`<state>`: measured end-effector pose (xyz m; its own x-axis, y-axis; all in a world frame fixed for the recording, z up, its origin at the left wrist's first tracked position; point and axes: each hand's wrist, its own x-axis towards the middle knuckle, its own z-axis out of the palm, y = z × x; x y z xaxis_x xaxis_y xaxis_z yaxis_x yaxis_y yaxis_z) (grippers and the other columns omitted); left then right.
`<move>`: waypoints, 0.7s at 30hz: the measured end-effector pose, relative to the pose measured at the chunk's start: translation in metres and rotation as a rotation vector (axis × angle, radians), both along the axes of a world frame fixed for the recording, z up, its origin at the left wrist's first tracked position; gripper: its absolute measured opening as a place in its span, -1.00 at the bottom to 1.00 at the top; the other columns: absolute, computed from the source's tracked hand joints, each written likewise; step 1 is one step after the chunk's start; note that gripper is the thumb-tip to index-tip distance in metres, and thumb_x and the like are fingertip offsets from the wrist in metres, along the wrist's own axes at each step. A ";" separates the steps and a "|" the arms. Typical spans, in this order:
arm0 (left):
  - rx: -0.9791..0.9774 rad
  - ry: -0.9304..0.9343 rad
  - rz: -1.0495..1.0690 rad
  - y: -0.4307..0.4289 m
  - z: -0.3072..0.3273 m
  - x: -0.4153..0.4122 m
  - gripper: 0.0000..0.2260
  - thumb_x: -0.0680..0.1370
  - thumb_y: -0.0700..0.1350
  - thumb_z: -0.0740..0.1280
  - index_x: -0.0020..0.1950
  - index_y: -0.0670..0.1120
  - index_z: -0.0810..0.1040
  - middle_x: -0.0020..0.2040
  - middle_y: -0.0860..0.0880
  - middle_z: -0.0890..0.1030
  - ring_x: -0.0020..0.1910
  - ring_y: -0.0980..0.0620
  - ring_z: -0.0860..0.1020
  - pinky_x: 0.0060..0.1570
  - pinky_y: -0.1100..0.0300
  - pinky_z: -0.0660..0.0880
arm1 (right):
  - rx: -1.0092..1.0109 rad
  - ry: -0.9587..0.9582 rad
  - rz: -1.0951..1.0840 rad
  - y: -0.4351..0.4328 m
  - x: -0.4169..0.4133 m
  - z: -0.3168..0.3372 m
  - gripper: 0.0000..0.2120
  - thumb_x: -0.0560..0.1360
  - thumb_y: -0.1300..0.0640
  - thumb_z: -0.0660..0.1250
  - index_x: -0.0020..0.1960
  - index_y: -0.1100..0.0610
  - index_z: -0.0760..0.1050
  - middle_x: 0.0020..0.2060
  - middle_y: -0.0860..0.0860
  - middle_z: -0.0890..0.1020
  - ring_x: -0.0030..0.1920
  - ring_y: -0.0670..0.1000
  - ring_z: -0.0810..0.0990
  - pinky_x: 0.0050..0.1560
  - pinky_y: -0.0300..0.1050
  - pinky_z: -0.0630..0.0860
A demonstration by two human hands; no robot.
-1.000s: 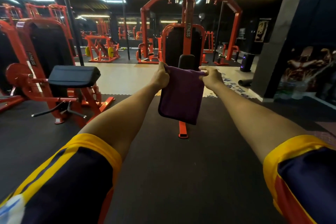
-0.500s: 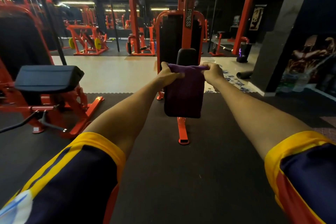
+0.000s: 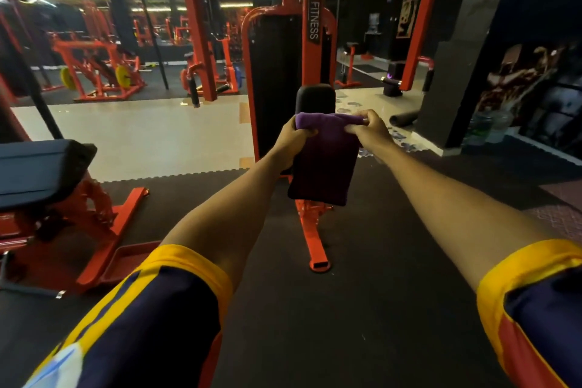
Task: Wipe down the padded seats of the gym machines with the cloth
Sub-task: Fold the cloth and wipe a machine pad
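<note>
Approach: black padded seat (image 3: 316, 97) at frame ctr grew nearer vs 1 s ago. Left hand (image 3: 291, 143) & right hand (image 3: 371, 131) pinched hanging purple fabric cloth (image 3: 324, 173) by top edge; wiping hadn't begun.

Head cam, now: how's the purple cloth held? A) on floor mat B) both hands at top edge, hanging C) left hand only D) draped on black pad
B: the left hand and right hand each pinch the top edge of the purple cloth, which hangs down between them.
</note>
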<state>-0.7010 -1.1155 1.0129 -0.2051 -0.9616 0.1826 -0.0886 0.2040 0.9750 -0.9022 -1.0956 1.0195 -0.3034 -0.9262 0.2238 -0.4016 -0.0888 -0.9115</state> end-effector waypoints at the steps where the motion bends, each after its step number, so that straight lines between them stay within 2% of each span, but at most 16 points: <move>1: 0.003 0.025 -0.003 -0.016 -0.006 -0.002 -0.68 0.59 -0.30 0.33 0.34 -0.15 0.49 0.05 -0.02 0.61 0.10 -0.05 0.61 0.04 0.06 0.62 | 0.012 -0.038 0.028 -0.018 -0.001 -0.010 -0.61 0.48 0.11 0.48 0.25 0.00 0.45 0.17 0.02 0.61 0.15 0.04 0.61 0.20 0.01 0.57; 4: 0.070 0.092 -0.017 -0.062 -0.021 -0.011 -0.75 0.61 -0.25 0.33 0.28 -0.07 0.49 0.01 0.00 0.63 -0.04 0.01 0.63 -0.04 0.07 0.62 | 0.068 -0.170 0.062 -0.068 -0.005 -0.046 -0.42 0.42 0.08 0.57 0.37 0.12 0.45 0.18 0.03 0.64 0.17 0.05 0.63 0.25 0.01 0.57; 8: 0.092 0.051 0.008 -0.132 -0.047 -0.020 -0.65 0.62 -0.25 0.33 0.40 -0.13 0.45 0.02 0.01 0.61 -0.01 0.01 0.62 0.01 0.07 0.62 | 0.150 -0.188 0.089 -0.135 -0.013 -0.083 -0.57 0.45 0.11 0.55 0.28 0.16 0.59 0.10 0.06 0.70 0.17 0.10 0.66 0.22 0.00 0.58; 11: 0.091 -0.028 0.037 -0.196 -0.067 -0.026 -0.68 0.64 -0.24 0.30 0.40 -0.13 0.42 0.06 0.00 0.58 0.04 0.03 0.60 -0.10 0.22 0.56 | 0.138 -0.153 0.079 -0.193 -0.023 -0.098 -0.58 0.49 0.15 0.51 0.32 0.17 0.54 0.14 0.08 0.67 0.20 0.11 0.63 0.18 -0.01 0.56; 14: 0.108 -0.121 0.082 -0.248 -0.087 -0.033 -0.73 0.67 -0.20 0.26 0.38 -0.11 0.39 0.07 0.01 0.54 0.05 0.08 0.56 -0.12 0.28 0.53 | 0.145 -0.097 0.098 -0.236 -0.028 -0.109 -0.54 0.55 0.18 0.45 0.41 0.17 0.44 0.21 0.07 0.59 0.21 0.05 0.55 0.09 -0.11 0.45; 15: 0.132 -0.139 0.098 -0.267 -0.096 -0.037 -0.72 0.68 -0.14 0.26 0.39 -0.12 0.39 0.09 -0.01 0.55 0.05 0.06 0.57 -0.07 0.24 0.56 | 0.145 -0.094 0.090 -0.253 -0.032 -0.114 -0.53 0.56 0.19 0.44 0.43 0.17 0.42 0.23 0.08 0.57 0.21 0.05 0.54 0.08 -0.13 0.44; 18: 0.267 -0.148 0.137 -0.320 -0.127 -0.050 -0.64 0.67 0.04 0.28 0.36 -0.17 0.47 0.19 -0.20 0.61 0.14 -0.15 0.62 0.15 -0.09 0.60 | 0.174 -0.077 0.095 -0.294 -0.043 -0.132 -0.51 0.56 0.20 0.44 0.45 0.18 0.41 0.24 0.04 0.56 0.22 0.03 0.54 0.11 -0.13 0.45; 21: 0.315 -0.181 0.140 -0.362 -0.155 -0.070 -0.66 0.67 0.00 0.30 0.34 -0.20 0.50 0.15 -0.15 0.60 0.13 -0.10 0.58 0.20 -0.05 0.57 | 0.250 -0.044 0.122 -0.349 -0.062 -0.164 -0.40 0.53 0.02 0.47 0.51 0.06 0.37 0.35 0.07 0.56 0.32 0.11 0.55 0.32 0.09 0.53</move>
<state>-0.7714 -1.4772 0.8581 -0.0701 -0.9857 -0.1530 -0.2712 -0.1288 0.9539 -0.9638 -1.4444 0.8560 -0.1906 -0.9813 -0.0271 -0.3615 0.0958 -0.9274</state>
